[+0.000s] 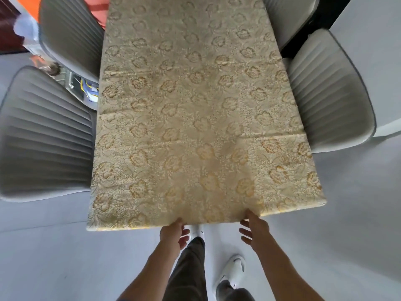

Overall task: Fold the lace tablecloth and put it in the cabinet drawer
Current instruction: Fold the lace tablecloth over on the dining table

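Note:
A cream and gold lace tablecloth (195, 109) with a flower pattern lies spread flat over the whole long table, with faint crease lines across it. My left hand (173, 232) is at the near edge of the cloth, left of the middle, thumb on top and fingers under the hem. My right hand (252, 228) is at the same edge further right, thumb touching the cloth's border and fingers spread below it. The cloth near both hands lies flat, not lifted. No cabinet drawer is in view.
Two grey ribbed chairs (47, 135) stand along the left side and two pale ones (325, 94) along the right, all tucked against the table. My legs and white shoes (234, 270) are on the light grey floor below the near edge.

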A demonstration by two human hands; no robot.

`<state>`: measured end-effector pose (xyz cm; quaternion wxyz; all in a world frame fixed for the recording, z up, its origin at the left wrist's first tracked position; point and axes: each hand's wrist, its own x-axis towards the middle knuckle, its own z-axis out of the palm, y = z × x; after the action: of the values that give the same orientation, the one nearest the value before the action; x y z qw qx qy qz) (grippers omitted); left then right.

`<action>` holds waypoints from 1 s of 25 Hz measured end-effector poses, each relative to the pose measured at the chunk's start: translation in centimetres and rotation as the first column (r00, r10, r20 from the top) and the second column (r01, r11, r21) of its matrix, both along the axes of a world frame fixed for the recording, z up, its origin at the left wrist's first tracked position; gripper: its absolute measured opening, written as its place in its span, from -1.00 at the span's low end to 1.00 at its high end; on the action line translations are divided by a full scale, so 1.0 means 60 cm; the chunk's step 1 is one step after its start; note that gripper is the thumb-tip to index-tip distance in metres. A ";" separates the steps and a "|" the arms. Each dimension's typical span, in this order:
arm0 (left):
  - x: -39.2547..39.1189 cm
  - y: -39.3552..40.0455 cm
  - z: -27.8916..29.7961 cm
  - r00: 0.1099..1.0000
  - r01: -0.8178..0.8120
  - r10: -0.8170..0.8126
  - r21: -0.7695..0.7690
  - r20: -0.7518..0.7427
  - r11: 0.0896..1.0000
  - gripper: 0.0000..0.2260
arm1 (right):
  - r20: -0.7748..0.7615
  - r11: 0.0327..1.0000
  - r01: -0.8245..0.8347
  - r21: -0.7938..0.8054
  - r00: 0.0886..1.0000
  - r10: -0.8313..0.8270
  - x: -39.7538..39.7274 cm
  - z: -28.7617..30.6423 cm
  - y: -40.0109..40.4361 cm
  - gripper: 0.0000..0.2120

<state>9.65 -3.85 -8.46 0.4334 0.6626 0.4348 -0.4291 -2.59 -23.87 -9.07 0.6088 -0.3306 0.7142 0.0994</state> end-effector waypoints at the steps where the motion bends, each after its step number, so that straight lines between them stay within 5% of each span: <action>1: -0.001 0.002 -0.006 1.000 -0.025 0.025 0.013 0.012 1.000 -0.79 | 0.004 1.000 0.011 -0.011 1.000 -0.011 0.000 -0.009 -0.006 -0.74; 6: -0.012 0.010 0.009 0.995 -0.022 0.018 0.038 0.102 0.999 -0.82 | -0.014 0.984 -0.138 -0.110 0.990 0.137 -0.014 -0.022 -0.019 -0.82; 11: -0.088 0.040 0.051 0.935 0.168 -0.200 0.130 0.294 0.977 -0.78 | -0.087 0.857 -0.422 -0.296 0.905 0.415 -0.082 0.033 -0.003 -0.71; 15: -0.137 0.048 0.101 0.659 0.446 -0.618 0.440 0.428 0.780 -0.84 | -0.277 0.643 -0.542 -0.542 0.837 0.473 -0.129 0.102 0.018 -0.67; 19: -0.063 0.004 0.179 0.562 0.212 -0.482 0.445 0.672 0.870 -0.83 | -0.298 0.418 -0.468 -0.779 0.862 0.410 -0.068 0.173 -0.009 -0.80; 25: 0.248 -0.123 0.260 0.161 0.199 -0.673 0.644 0.722 0.739 -0.79 | -0.432 -0.062 -0.480 -0.875 0.716 0.548 0.199 0.273 -0.180 -0.68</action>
<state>24.53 -11.23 7.16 0.3043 0.9514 -0.0392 0.0271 9.32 -34.67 7.32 0.1922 -0.8774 0.4102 -0.1581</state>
